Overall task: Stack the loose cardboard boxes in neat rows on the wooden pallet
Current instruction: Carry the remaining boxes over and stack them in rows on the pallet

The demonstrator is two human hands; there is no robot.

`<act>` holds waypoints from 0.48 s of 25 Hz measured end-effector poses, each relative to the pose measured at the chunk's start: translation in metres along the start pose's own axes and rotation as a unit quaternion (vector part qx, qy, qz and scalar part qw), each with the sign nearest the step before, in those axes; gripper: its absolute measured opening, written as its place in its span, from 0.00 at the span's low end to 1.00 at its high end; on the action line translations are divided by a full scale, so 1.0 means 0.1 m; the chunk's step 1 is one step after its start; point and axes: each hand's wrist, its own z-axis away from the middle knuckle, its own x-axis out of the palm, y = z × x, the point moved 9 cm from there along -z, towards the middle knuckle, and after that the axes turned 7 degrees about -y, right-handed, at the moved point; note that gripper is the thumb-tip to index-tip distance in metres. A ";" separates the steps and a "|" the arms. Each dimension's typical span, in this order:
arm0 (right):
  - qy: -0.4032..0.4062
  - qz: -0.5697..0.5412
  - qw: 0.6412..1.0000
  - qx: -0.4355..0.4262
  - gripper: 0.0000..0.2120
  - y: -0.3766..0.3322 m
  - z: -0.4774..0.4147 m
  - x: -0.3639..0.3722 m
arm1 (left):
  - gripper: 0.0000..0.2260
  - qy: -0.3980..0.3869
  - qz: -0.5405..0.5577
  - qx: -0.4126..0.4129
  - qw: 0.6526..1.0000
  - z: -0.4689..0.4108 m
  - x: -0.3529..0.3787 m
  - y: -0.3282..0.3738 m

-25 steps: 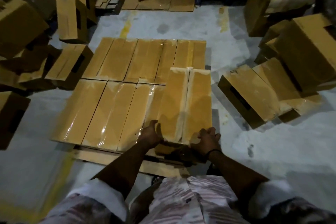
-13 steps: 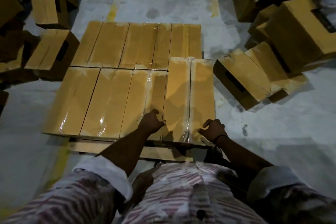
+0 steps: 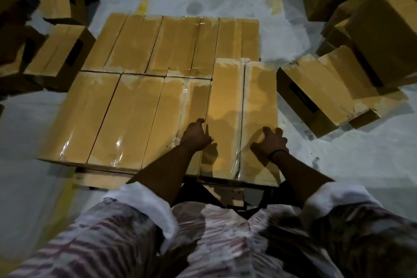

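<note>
Now I seat the last box (image 3: 243, 117) at the front row's right end on the wooden pallet (image 3: 101, 179). My left hand (image 3: 196, 136) and right hand (image 3: 272, 142) rest on it, fingers curled loosely, gripping nothing. Next, I judge, nudging it flush.

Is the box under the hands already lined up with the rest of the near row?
No. The box under the left hand and right hand juts farther back than the near row.
</note>
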 end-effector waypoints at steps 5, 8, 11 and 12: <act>0.019 -0.054 0.998 -0.021 0.48 0.08 -0.27 0.12 | 0.42 -0.003 -0.001 0.031 1.000 -0.23 0.37 0.08; 0.035 -0.032 0.998 -0.043 0.46 -0.01 -0.23 0.02 | 0.44 0.014 0.007 0.031 0.999 -0.21 0.34 0.18; 0.051 -0.023 0.997 -0.056 0.45 -0.12 -0.21 -0.18 | 0.44 0.019 -0.011 0.038 0.999 -0.24 0.18 0.29; 0.052 -0.022 0.997 -0.058 0.45 -0.15 -0.22 -0.24 | 0.43 0.014 -0.017 0.042 0.999 -0.26 0.13 0.33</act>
